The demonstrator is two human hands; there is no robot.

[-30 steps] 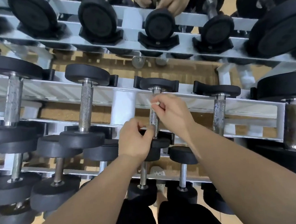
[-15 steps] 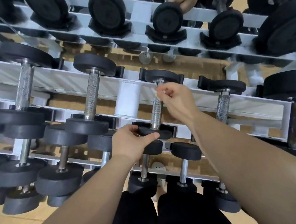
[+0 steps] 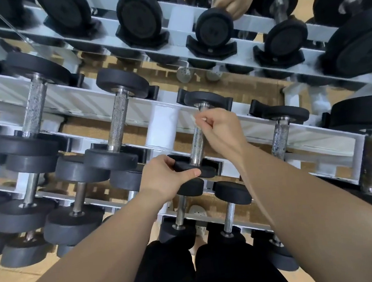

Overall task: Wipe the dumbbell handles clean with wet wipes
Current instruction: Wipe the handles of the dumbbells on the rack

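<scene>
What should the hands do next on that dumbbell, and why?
Probably slide the right hand and wipe down the handle: the wipe sits at its top end, the knurled stretch below is uncovered, and the left hand grips the near weight, steadying it.

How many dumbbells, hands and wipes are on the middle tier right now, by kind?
Dumbbells: 5, the wiped dumbbell plus four free dumbbells
Hands: 2, the left hand gripping the wiped dumbbell's near head, the right hand at the top of its handle
Wipes: 1, the wet wipe pinched in the right hand
Total: 8
</scene>
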